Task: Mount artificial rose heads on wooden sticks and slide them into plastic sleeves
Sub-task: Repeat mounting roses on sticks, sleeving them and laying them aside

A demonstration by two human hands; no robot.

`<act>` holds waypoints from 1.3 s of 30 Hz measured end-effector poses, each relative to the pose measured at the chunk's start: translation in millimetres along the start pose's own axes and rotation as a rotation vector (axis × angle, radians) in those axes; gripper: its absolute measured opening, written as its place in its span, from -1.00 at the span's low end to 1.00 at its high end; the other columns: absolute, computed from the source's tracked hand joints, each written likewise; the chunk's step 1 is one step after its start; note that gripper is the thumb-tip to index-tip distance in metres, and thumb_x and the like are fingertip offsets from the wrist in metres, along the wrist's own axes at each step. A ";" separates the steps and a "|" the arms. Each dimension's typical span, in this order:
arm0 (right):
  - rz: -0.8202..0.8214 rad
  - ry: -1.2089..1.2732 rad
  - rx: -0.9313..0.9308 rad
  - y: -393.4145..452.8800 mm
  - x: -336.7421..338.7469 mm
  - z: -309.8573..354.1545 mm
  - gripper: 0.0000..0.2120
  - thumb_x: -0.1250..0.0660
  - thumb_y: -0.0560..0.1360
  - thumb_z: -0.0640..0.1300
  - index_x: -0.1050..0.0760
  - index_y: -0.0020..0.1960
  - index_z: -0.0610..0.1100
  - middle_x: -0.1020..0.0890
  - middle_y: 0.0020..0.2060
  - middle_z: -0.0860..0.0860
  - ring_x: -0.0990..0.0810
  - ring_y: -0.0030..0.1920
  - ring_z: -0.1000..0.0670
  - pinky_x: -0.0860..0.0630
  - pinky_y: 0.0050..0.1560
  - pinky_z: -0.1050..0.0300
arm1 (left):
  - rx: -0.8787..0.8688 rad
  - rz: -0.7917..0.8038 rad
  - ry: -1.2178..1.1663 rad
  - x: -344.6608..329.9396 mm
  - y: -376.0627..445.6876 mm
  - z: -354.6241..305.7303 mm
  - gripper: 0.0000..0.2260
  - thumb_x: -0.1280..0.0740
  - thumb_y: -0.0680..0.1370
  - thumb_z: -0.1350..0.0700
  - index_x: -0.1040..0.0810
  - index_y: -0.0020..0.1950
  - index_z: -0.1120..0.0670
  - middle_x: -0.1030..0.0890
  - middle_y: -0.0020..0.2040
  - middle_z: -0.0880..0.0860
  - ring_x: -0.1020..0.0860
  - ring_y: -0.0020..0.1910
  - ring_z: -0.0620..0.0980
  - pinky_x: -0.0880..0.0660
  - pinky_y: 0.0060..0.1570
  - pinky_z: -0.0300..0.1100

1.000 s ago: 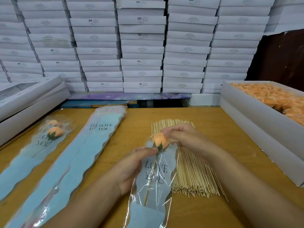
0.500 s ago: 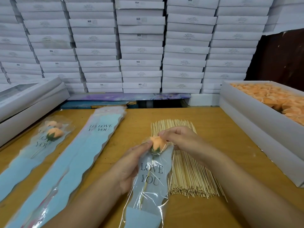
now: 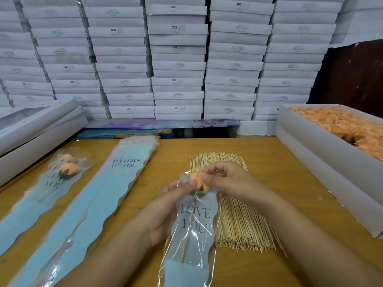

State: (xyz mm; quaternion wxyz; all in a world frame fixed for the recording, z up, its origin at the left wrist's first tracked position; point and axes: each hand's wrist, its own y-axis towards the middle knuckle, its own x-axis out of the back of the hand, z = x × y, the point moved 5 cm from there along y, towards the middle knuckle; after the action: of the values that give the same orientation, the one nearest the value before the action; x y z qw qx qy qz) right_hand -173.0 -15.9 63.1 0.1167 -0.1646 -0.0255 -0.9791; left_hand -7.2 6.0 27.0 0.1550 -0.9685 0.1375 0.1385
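Hands: left hand [image 3: 165, 208] gripped the plastic sleeve [image 3: 192, 228]; right hand [image 3: 226, 181] pinched the rose head [image 3: 198, 180].
Done: finished sleeved roses [image 3: 62, 175] lay far left.
Left: many wooden sticks [image 3: 238, 220] and boxed rose heads [image 3: 352, 129].

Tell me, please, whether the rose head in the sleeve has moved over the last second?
Yes. The rose head has gone slightly up the view, toward the far tips of the stick pile, which stayed put.

"LOVE YOU" on the held sleeve [image 3: 193, 220]; "SGS" on stacked boxes [image 3: 176, 27].
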 end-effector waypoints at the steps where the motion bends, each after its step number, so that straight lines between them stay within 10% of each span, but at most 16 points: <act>1: -0.015 -0.004 0.005 0.7 0.5 -0.4 -0.91 -0.40 0.56 -0.08 -0.62 0.06 -0.01 -0.74 -0.10 0.07 -0.70 -0.08 0.05 -0.60 -0.05 0.10 | -0.002 0.005 -0.018 -0.7 -0.1 0.2 -0.49 -0.52 0.40 0.05 -0.53 0.31 0.16 -0.68 0.13 0.28 -0.66 0.05 0.25 -0.62 0.04 0.09; 4: -0.029 0.018 0.005 2.0 -0.2 -0.9 -0.91 -0.35 0.59 -0.13 -0.61 0.05 0.00 -0.74 -0.13 0.07 -0.67 -0.16 0.08 -0.54 -0.13 0.18 | -0.001 0.007 -0.045 -2.0 -0.5 0.9 -0.55 -0.53 0.39 0.08 -0.54 0.23 0.12 -0.72 0.01 0.21 -0.71 -0.10 0.14 -0.67 -0.14 0.01; 9: -0.030 0.006 0.048 1.1 1.5 0.0 -0.83 -0.43 0.54 -0.03 -0.54 0.10 0.04 -0.74 -0.12 0.09 -0.68 -0.18 0.06 -0.56 -0.17 0.16 | -0.002 -0.015 -0.012 -0.4 0.6 1.7 -0.33 -0.61 0.33 -0.02 -0.50 0.37 0.13 -0.66 0.19 0.26 -0.60 0.22 0.30 -0.46 0.32 0.27; 18: -0.100 -0.044 0.107 4.2 4.3 0.0 -0.88 -0.51 0.47 -0.06 -0.58 -0.14 -0.05 -0.71 -0.11 -0.06 -0.61 -0.19 0.01 -0.57 -0.13 0.05 | -0.032 -0.027 0.003 1.6 -0.2 1.8 -0.37 -0.64 0.26 -0.04 -0.52 0.24 0.09 -0.72 0.04 0.18 -0.71 -0.03 0.14 -0.60 0.12 0.11; 22: -0.103 0.026 0.103 4.6 3.5 0.5 -0.87 -0.46 0.51 -0.04 -0.57 -0.17 -0.03 -0.71 -0.10 -0.02 -0.64 -0.21 -0.01 -0.61 -0.16 0.08 | -0.023 0.002 -0.046 0.3 0.9 2.4 -0.43 -0.57 0.30 0.02 -0.50 0.24 0.13 -0.74 -0.06 0.16 -0.73 -0.16 0.06 -0.64 -0.28 -0.11; 28: -0.181 0.095 0.062 5.1 2.6 -0.9 -0.85 -0.33 0.61 -0.03 -0.54 -0.10 -0.08 -0.70 -0.19 0.18 -0.57 -0.39 0.19 -0.51 -0.39 0.30 | -0.025 0.065 -0.068 -1.1 1.0 2.5 -0.67 -0.52 0.42 0.08 -0.61 0.13 0.14 -0.71 0.00 0.22 -0.70 -0.10 0.14 -0.66 -0.09 0.03; 39: -0.127 0.047 0.000 0.8 -0.8 -3.9 -0.71 -0.46 0.48 0.12 -0.50 0.16 0.16 -0.70 0.00 0.09 -0.68 -0.04 0.15 -0.48 -0.10 0.20 | -0.053 0.052 -0.034 -0.5 2.4 2.2 -0.94 -0.54 0.36 0.07 -0.75 -0.22 -0.10 -0.74 0.00 0.16 -0.72 -0.10 0.10 -0.65 -0.15 -0.04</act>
State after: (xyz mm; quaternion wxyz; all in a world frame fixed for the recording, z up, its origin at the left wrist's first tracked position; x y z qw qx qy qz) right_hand -173.3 -16.9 59.2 0.0550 -0.1397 -0.0331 -0.9881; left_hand -8.9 4.6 24.5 0.1280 -0.9658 0.1562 0.1625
